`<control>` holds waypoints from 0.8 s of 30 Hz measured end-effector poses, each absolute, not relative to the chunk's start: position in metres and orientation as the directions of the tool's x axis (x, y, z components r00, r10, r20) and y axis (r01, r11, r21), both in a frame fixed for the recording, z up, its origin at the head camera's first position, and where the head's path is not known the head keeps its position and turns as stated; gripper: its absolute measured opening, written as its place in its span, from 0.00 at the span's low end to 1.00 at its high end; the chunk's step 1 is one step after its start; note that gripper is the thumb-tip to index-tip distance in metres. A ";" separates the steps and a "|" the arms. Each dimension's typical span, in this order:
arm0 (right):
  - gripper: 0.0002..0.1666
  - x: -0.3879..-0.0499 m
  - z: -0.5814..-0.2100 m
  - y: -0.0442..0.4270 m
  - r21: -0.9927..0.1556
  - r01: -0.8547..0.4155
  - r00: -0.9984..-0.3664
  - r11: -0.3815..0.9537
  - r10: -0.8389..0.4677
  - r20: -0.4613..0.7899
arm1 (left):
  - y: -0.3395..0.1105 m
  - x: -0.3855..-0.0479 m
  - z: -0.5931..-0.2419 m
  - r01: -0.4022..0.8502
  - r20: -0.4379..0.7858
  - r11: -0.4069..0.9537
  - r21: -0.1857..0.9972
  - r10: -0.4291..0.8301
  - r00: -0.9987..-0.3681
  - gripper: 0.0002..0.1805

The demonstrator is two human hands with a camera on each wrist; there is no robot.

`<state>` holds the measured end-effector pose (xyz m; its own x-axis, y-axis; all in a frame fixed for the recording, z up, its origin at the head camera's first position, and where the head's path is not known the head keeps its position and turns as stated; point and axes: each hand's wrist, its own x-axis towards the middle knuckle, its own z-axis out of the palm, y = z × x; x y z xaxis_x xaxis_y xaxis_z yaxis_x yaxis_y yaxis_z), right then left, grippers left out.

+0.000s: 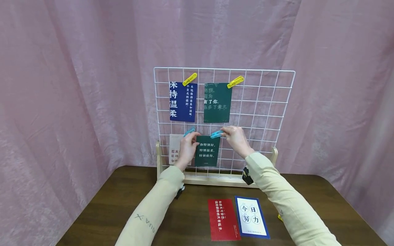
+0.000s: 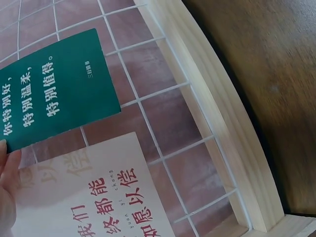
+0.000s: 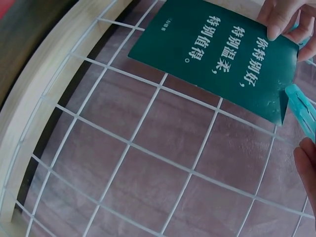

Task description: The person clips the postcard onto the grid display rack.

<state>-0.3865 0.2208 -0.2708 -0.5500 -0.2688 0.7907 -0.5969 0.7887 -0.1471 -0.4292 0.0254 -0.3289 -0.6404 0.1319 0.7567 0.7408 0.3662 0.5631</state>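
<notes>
A green card with white writing [image 1: 207, 152] lies against the white wire grid [image 1: 261, 116]. My left hand [image 1: 187, 149] pinches its upper left edge between thumb and fingers. My right hand [image 1: 237, 139] pinches the tail of a blue clothespin [image 1: 217, 134], whose tip is at the card's upper right corner; in the right wrist view the clothespin [image 3: 301, 109] meets that corner. Partly behind my left hand hangs a white card with red writing [image 2: 94, 197], below another blue clothespin [image 1: 189, 132].
Higher up, a blue card [image 1: 183, 102] and another green card [image 1: 217, 102] hang from yellow clothespins [image 1: 235, 82]. A wooden base [image 1: 200, 179] carries the grid on the brown table [image 1: 123, 205]. Red [image 1: 224, 220] and blue-bordered [image 1: 253, 218] cards lie in front. Something yellow [image 1: 280, 217] shows beside my right sleeve.
</notes>
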 end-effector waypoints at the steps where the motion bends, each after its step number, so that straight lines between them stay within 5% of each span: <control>1: 0.06 -0.387 -0.271 0.220 -0.147 -0.596 -0.550 0.789 -0.268 0.791 | 0.026 -0.428 -0.329 0.738 0.755 0.366 0.567 0.126 -0.643 0.20; 24: 0.05 -0.390 -0.275 0.211 -0.161 -0.552 -0.572 0.818 -0.232 0.787 | 0.030 -0.430 -0.332 0.751 0.795 0.403 0.524 0.086 -0.601 0.18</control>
